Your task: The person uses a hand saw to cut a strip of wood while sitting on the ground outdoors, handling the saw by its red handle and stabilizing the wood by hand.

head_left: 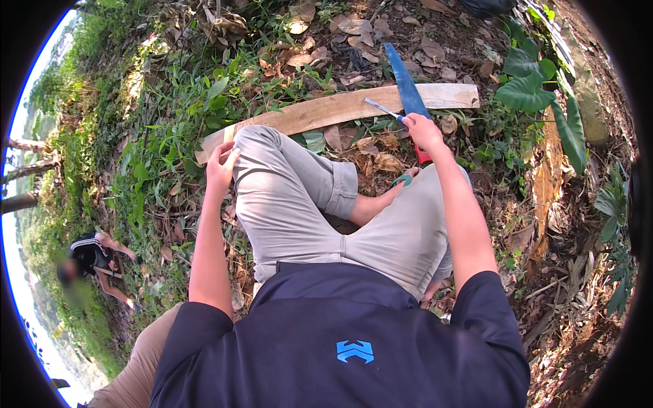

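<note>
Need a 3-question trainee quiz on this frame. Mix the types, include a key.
1. Multiple choice. Gripping the slim metal-tipped tool: A) left only; B) right only; C) both.
2. Fill in: the saw blade crosses over the long, pale wooden ____.
3. True or false: the saw blade is yellow.

Key:
1. B: the right hand grips it.
2. Board.
3. False: the blade is blue.

Saw (407, 80) across plank (313, 114), plank's middle unobstructed
</note>
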A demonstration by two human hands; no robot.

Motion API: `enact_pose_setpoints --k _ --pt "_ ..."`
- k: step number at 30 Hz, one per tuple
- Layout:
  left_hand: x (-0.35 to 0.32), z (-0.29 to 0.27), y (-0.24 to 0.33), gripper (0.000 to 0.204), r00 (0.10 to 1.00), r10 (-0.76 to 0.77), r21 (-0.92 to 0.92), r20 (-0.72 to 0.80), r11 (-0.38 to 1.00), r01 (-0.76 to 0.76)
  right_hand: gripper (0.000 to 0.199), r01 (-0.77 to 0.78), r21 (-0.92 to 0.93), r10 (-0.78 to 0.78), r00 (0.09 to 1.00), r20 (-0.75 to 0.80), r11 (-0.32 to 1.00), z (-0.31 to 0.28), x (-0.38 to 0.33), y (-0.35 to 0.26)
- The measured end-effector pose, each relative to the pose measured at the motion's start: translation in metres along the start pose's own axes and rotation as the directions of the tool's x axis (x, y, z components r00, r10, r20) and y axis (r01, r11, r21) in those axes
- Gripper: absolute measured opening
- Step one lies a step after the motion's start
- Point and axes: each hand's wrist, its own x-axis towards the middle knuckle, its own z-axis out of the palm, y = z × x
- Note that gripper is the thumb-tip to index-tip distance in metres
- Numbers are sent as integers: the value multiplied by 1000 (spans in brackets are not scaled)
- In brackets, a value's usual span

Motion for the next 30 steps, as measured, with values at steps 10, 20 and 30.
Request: enact_pose_setpoints --k 10,20,30 --pt "-39 57 30 48 954 147 334 -261 941 -53 31 295 -422 -232 953 196 857 -70 92 -13" --pt "-27 62 40 47 966 138 441 -219 897 -28 34 453 -425 -288 872 397 784 -93 143 -30" --pt "-20 73 45 45 969 140 431 -205 902 -40 34 376 -282 -293 910 294 883 -80 114 0"
